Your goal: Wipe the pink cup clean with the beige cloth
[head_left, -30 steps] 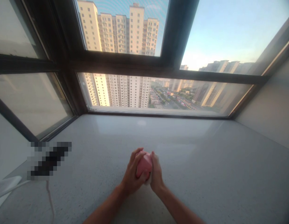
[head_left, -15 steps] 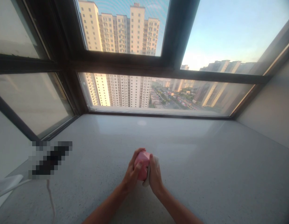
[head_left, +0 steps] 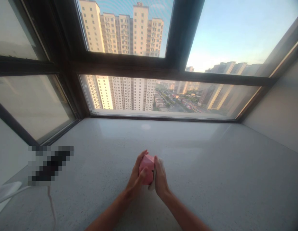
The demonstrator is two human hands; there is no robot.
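Observation:
A small pink object (head_left: 147, 168) sits between my two hands above the grey stone sill (head_left: 211, 166). My left hand (head_left: 135, 179) wraps its fingers round the object's left side, thumb on its front. My right hand (head_left: 160, 179) presses against its right side with a white cloth or tissue (head_left: 152, 185) tucked between palm and object. What the pink object is I cannot make out.
Dark window frames (head_left: 129, 65) rise at the sill's far edge, with tall buildings outside. A blurred-out dark item (head_left: 50, 165) lies at the left with a white cable (head_left: 51, 205) trailing from it. A pale wall (head_left: 279, 109) closes the right side.
The pink object has turned slightly in my hands and my left fingers have shifted on it. Both hands stay in the same spot.

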